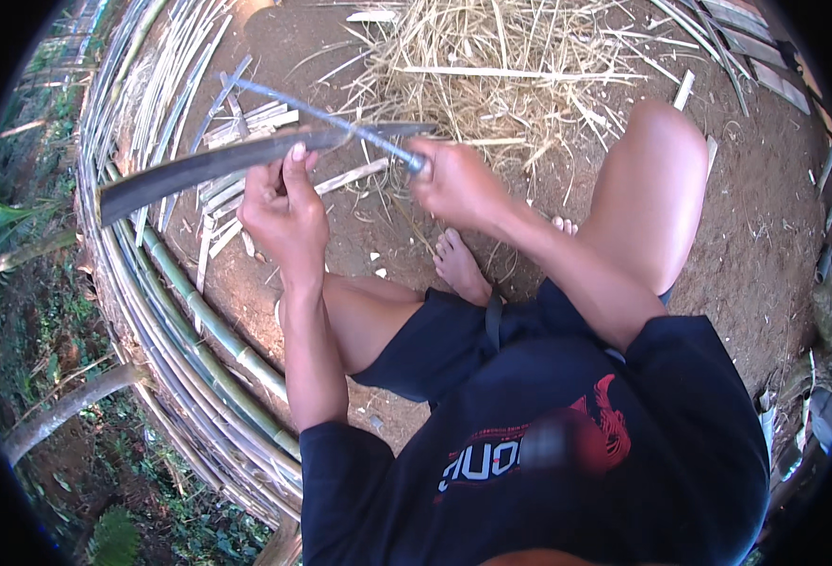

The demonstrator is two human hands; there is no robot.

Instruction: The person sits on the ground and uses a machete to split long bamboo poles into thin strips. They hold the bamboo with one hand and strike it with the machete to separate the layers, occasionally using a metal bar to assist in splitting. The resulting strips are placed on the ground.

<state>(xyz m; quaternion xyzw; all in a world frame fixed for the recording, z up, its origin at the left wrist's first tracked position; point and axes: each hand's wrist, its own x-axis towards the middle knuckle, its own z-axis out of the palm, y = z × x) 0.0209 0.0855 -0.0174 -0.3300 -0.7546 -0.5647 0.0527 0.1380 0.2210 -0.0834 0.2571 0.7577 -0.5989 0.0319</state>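
We've got a long, dark blade (194, 174) w/ a gentle curve, broad & squared off at its L end, tapering to a narrow tip on the R. It's held up off the ground, approx. crosswise, R end a bit higher in view; our L hand (288, 222) pinches it nr the middle, thumb on the flat. 2nd item: a thin, straight, blue-grey metal rod (386, 145), w/ a thicker near end in our R hand (453, 184). It slants up & L, crossing in front of the blade's narrow half; can't tell if they're touching.
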